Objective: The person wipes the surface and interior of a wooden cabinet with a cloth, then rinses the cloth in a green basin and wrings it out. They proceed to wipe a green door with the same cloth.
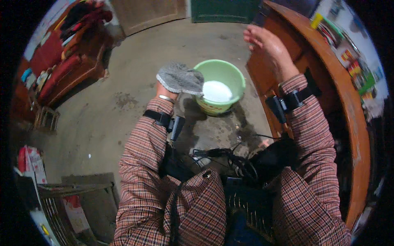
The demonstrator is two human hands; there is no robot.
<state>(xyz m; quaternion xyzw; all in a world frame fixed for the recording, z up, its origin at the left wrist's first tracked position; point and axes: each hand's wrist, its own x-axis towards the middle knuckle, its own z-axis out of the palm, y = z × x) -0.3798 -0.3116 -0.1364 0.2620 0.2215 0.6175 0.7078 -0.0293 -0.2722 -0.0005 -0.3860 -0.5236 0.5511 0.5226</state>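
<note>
A grey cloth (180, 77) with a pale edge covers my left hand (166, 89); only the wrist and lower part of the hand show, with a metal bangle on the wrist. The fingers are hidden beneath the cloth, which hangs over the left rim of a green plastic bucket (235, 73). Whitish, sudsy liquid (217, 91) lies inside the bucket. My right hand (264, 40) is raised beyond the bucket to the right, beside the wooden furniture, its fingers loosely bent and holding nothing. Black straps with small devices are fastened around both forearms.
Wet patches (194, 123) mark the concrete floor around the bucket. Black cables (224, 153) lie near my knees. A long wooden cabinet (347, 113) with items on top runs along the right. A red-cushioned sofa (58, 77) holds clothes at upper left; a slatted chair (74, 190) stands at lower left.
</note>
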